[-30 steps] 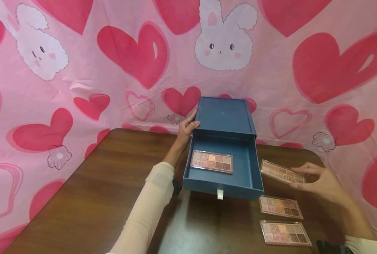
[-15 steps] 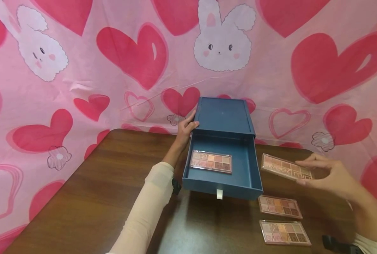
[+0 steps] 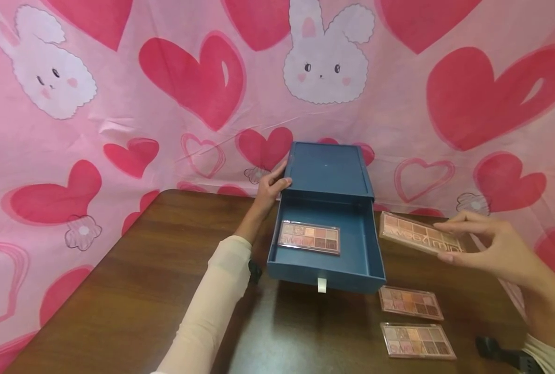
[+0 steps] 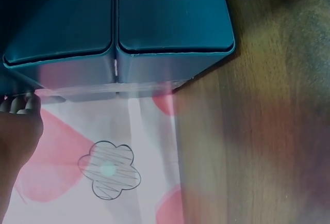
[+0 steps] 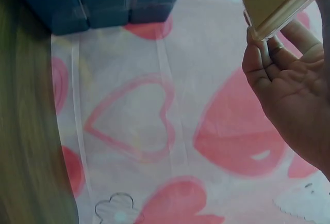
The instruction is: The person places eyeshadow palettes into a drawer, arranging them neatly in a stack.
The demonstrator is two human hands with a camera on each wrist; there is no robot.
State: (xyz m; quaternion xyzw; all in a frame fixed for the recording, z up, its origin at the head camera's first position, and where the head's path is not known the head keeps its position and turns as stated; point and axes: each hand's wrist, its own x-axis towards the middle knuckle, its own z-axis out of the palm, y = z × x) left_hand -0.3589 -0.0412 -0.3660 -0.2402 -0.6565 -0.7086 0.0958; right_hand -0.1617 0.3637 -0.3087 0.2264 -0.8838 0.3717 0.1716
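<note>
A blue drawer box stands with its top drawer pulled out; one palette lies inside at the left. My left hand rests against the box's upper left side, thumb at the top edge; in the left wrist view that hand shows only partly at the left edge. My right hand pinches a second palette by its right end, raised and tilted just right of the drawer. In the right wrist view, fingers and thumb of the right hand hold that palette.
Two more palettes, one behind the other, lie on the brown wooden table right of the drawer. A white tab hangs on the drawer front. Behind the table hangs a pink cloth with hearts and rabbits.
My right hand has lifted the held palette higher beside the drawer, after shifting a little to the right. My left hand stays at the box's side.
</note>
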